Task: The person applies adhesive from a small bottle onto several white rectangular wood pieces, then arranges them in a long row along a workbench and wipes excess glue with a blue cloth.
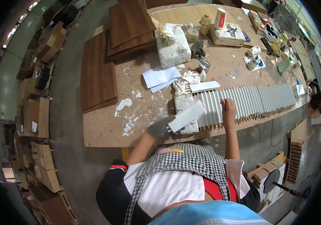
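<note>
The gloved left hand (159,128) clenches a flat white rectangular strip (186,116) over the near edge of the worn brown desk (104,129) — beside a white putty-caked block (185,107). The bare right hand (228,109) lies flat and unclenched on a long row of white slats (250,100) stood side by side; many look coated, though how many remain is unclear.

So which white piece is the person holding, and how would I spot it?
Find the long workbench and its row of upright white slats. At the row's left end, the gloved left hand holds one white strip, the only one lifted and slanted.
</note>
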